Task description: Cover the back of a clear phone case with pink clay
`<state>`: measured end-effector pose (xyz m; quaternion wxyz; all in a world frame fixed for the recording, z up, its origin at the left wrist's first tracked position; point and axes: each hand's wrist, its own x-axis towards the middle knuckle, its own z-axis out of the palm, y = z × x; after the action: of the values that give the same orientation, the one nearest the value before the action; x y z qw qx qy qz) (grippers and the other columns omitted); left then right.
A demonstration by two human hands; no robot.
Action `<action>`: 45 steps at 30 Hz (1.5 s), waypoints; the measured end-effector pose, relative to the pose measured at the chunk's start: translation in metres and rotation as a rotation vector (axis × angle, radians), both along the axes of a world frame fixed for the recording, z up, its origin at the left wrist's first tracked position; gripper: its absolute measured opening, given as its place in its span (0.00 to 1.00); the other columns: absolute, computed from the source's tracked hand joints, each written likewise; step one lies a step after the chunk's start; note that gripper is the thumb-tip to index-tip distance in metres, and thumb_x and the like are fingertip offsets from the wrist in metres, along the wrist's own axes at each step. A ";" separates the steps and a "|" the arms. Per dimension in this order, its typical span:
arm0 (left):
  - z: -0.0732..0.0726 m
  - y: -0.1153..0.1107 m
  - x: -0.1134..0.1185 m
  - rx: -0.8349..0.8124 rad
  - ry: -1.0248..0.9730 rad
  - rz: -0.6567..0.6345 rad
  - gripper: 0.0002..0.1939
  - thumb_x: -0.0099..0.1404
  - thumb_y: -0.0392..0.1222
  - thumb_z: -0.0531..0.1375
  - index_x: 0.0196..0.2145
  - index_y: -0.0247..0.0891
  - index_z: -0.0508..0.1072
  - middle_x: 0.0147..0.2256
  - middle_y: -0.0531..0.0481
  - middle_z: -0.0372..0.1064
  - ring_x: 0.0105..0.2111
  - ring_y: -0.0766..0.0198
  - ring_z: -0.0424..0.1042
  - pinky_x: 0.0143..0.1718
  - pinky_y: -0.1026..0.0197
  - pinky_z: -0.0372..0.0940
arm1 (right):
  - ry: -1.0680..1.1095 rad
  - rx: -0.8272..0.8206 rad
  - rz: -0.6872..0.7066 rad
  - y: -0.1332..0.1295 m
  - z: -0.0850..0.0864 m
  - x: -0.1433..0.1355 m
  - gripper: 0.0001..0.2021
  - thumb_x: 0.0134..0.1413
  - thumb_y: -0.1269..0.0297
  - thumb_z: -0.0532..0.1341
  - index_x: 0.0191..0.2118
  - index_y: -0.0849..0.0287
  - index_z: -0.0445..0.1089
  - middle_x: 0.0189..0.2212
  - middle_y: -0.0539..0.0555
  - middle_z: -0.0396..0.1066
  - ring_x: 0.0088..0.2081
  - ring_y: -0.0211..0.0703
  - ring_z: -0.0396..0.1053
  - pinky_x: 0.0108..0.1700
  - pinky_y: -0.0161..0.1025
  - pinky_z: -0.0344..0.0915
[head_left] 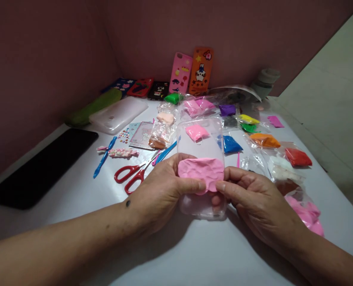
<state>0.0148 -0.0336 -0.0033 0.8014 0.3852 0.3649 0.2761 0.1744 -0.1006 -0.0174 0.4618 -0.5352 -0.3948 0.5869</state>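
Between my hands a clear phone case [200, 206] is held up above the white table. A flattened sheet of pink clay [198, 171] covers a band across its middle, its surface dented and uneven. My left hand [167, 182] grips the case's left edge, with the thumb pressed on the clay's lower part. My right hand [248, 188] pinches the right edge, thumb on the clay's lower right corner and fingertips showing through the case from behind. A pink clay packet [196, 132] shows through the upper part of the case.
Red-handled scissors [131, 174], a blue modelling tool [105, 157] and a black phone [42, 167] lie to the left. Several clay packets, among them a blue one [230, 144] and an orange one [265, 140], spread to the right. Decorated phone cases [202, 71] lean on the wall.
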 end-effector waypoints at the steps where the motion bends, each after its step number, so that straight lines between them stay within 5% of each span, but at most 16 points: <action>1: 0.000 0.000 0.000 -0.002 -0.007 -0.004 0.19 0.49 0.28 0.64 0.40 0.34 0.67 0.33 0.46 0.71 0.30 0.59 0.72 0.38 0.55 0.65 | 0.000 0.001 -0.001 0.000 0.000 0.000 0.06 0.57 0.63 0.62 0.34 0.58 0.73 0.25 0.50 0.70 0.28 0.38 0.64 0.33 0.36 0.60; 11: -0.003 -0.001 -0.004 0.079 0.071 -0.040 0.18 0.52 0.32 0.66 0.41 0.36 0.68 0.35 0.47 0.71 0.33 0.60 0.71 0.38 0.56 0.64 | 0.106 -0.011 0.020 0.003 0.005 0.000 0.05 0.50 0.68 0.65 0.35 0.59 0.75 0.26 0.52 0.70 0.27 0.39 0.65 0.31 0.36 0.64; 19: -0.002 -0.002 -0.004 0.073 0.046 -0.187 0.22 0.52 0.33 0.67 0.44 0.40 0.67 0.37 0.49 0.70 0.35 0.61 0.70 0.38 0.58 0.62 | 0.169 -0.123 -0.070 0.003 0.005 -0.004 0.10 0.47 0.64 0.69 0.37 0.59 0.76 0.27 0.52 0.74 0.26 0.37 0.68 0.29 0.33 0.64; 24: -0.001 0.001 -0.006 0.091 -0.003 -0.190 0.08 0.57 0.37 0.63 0.36 0.37 0.69 0.33 0.50 0.69 0.36 0.61 0.69 0.42 0.57 0.62 | 0.275 -0.113 -0.117 0.004 0.007 -0.005 0.04 0.47 0.68 0.69 0.30 0.61 0.75 0.21 0.48 0.70 0.19 0.29 0.62 0.21 0.26 0.58; 29: 0.000 0.000 -0.003 0.020 -0.022 -0.157 0.10 0.55 0.34 0.64 0.34 0.35 0.67 0.32 0.49 0.70 0.34 0.62 0.68 0.42 0.55 0.61 | 0.352 -0.094 -0.074 0.002 0.008 -0.006 0.04 0.49 0.70 0.68 0.33 0.60 0.75 0.23 0.49 0.71 0.22 0.29 0.65 0.24 0.25 0.61; 36: -0.003 0.000 -0.002 0.039 -0.062 -0.151 0.12 0.55 0.31 0.65 0.36 0.35 0.66 0.35 0.48 0.71 0.35 0.63 0.69 0.42 0.56 0.61 | 0.355 -0.090 -0.008 0.001 0.007 -0.001 0.15 0.49 0.71 0.67 0.46 0.58 0.74 0.31 0.52 0.75 0.31 0.36 0.70 0.34 0.32 0.66; 45: -0.001 0.003 -0.003 0.120 -0.003 -0.180 0.12 0.56 0.28 0.62 0.37 0.34 0.65 0.34 0.49 0.70 0.36 0.63 0.68 0.40 0.58 0.60 | 0.431 -0.074 0.008 0.002 0.010 -0.004 0.08 0.51 0.67 0.67 0.39 0.60 0.76 0.30 0.53 0.74 0.31 0.37 0.70 0.35 0.33 0.67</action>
<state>0.0120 -0.0308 -0.0043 0.7990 0.4633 0.3105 0.2247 0.1707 -0.0984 -0.0069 0.5132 -0.4125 -0.2672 0.7036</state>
